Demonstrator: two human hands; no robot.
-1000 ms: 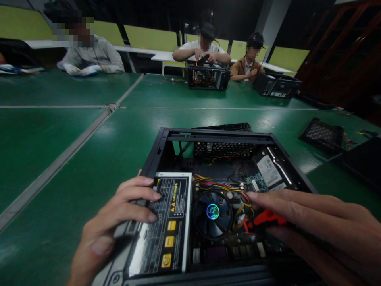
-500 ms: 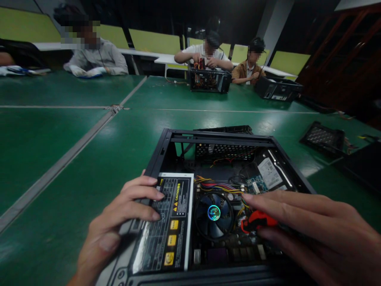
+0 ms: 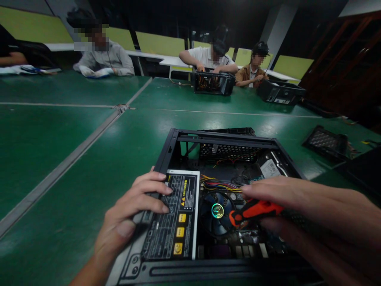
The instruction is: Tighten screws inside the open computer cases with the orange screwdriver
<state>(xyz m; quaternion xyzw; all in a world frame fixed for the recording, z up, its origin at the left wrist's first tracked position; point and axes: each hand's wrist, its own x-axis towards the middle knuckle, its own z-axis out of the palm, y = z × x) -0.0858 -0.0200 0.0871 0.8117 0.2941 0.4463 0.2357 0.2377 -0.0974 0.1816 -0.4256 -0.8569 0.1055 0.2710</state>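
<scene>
An open computer case (image 3: 166, 153) lies on its side in front of me, its insides showing. My left hand (image 3: 139, 206) grips its left edge, with fingers over the label of the power supply (image 3: 181, 202) and the thumb against the outer side. In my right hand (image 3: 315, 214) is a red-and-black screwdriver (image 3: 256, 210), held between thumb and fingers above the board; its shaft is hidden. The cooling fan (image 3: 217, 212) sits left of the handle, partly behind it. A bundle of coloured wires (image 3: 223, 184) runs above the fan.
The green table (image 3: 89, 167) has a grey seam strip (image 3: 68, 171) at left. A black perforated panel (image 3: 327, 141) lies at right. Across the table, one person works in another case (image 3: 212, 83); a second sits behind a black case (image 3: 281, 92). More people sit at left.
The screwdriver handle has risen and swung over toward the fan. My left hand stays on the case. The whole view has shifted slightly. Across the table, the person's hands have lowered into their case.
</scene>
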